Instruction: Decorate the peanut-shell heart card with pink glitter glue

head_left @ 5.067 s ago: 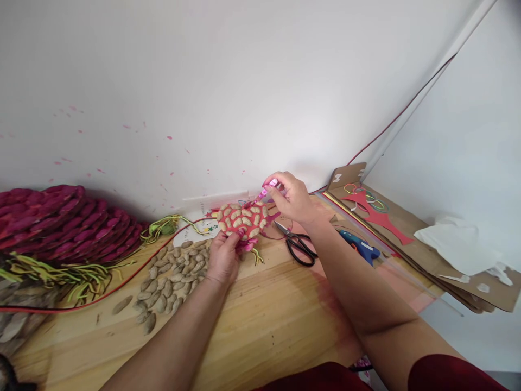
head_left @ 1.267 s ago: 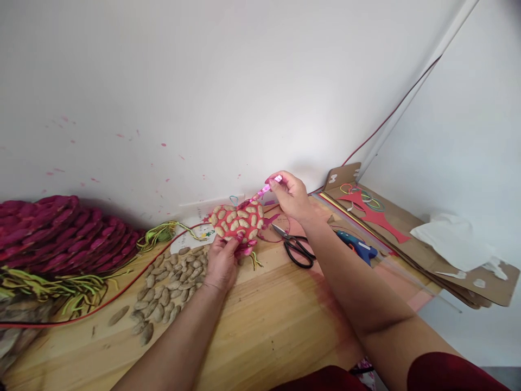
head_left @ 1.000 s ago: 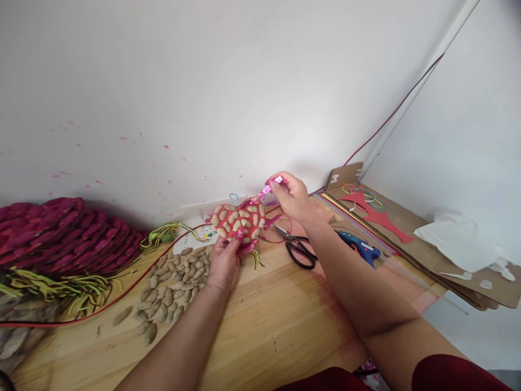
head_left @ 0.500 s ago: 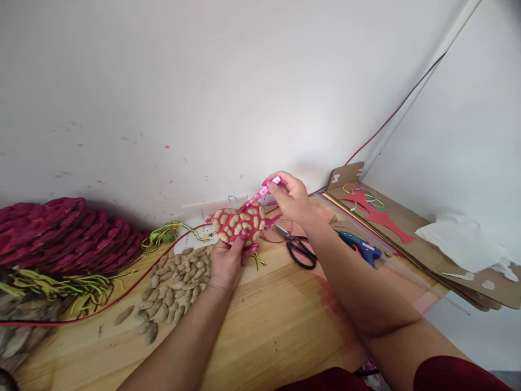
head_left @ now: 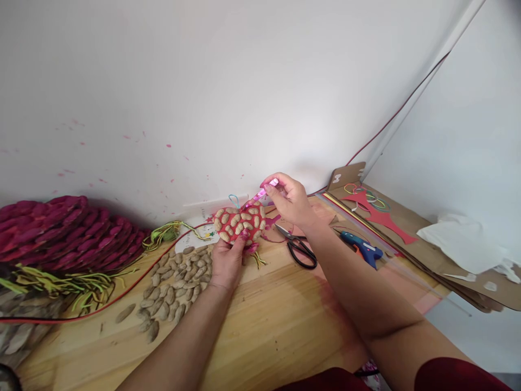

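Observation:
My left hand point(head_left: 228, 262) grips the lower edge of a red heart-shaped piece point(head_left: 239, 221) covered with whole peanuts, thumb on its front. A blue loop point(head_left: 233, 201) stands at its top, and yellow-green yarn point(head_left: 258, 260) hangs below. In my right hand point(head_left: 290, 202), fingers pinch a paintbrush point(head_left: 261, 193) with a pink-smeared handle. Its lower end meets the upper edge of the heart; the bristles are hard to make out. Pink stains mark the fingers of both hands. Loose unshelled peanuts point(head_left: 179, 285) lie left of my left hand.
Black-handled scissors point(head_left: 301, 253) and a blue glue gun point(head_left: 362, 247) lie to the right. Magenta-painted pieces point(head_left: 61, 233) with yarn are stacked at left. A red cord point(head_left: 134, 286) crosses the table. Cardboard point(head_left: 439, 266) bears a red cutout point(head_left: 382, 218) and a white cloth point(head_left: 464, 241).
The view has shifted very slightly. Both hands keep their grips, and the brush stays at the top of the heart with hardly any visible movement.

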The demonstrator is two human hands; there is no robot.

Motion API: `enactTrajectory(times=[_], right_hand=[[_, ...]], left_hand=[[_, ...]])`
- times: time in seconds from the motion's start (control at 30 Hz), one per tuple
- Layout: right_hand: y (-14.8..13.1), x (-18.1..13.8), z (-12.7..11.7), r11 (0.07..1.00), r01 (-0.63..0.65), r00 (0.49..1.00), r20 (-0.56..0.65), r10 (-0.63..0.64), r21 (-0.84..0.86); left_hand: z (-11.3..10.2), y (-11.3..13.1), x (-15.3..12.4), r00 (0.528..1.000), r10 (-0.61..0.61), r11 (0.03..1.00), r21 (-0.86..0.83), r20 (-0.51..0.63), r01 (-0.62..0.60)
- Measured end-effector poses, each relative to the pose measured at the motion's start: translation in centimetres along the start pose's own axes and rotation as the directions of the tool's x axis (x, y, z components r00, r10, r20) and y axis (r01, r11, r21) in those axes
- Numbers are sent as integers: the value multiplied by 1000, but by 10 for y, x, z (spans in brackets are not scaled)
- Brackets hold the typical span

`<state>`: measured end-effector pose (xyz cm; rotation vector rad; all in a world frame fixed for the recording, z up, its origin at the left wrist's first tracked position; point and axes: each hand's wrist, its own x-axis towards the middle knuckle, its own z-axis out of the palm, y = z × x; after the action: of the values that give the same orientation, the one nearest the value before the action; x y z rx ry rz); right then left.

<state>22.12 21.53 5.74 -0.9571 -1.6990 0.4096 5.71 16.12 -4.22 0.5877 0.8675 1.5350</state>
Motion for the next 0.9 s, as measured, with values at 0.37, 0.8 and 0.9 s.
enactTrajectory(times=[0.37, 0.8, 0.9], right_hand=[[-4, 0, -3, 999, 41, 999, 16, -40, -22], [-3, 1, -2, 999, 35, 999, 13, -35, -5], [-3, 2, -6, 1000, 16, 1000, -21, -16, -26]], left_hand=[[-1, -2, 1, 1000, 20, 1000, 21, 7, -20], [-6, -9, 6, 998, 61, 995, 76, 17, -62], [-7, -10, 7, 998, 63, 995, 78, 9, -63]])
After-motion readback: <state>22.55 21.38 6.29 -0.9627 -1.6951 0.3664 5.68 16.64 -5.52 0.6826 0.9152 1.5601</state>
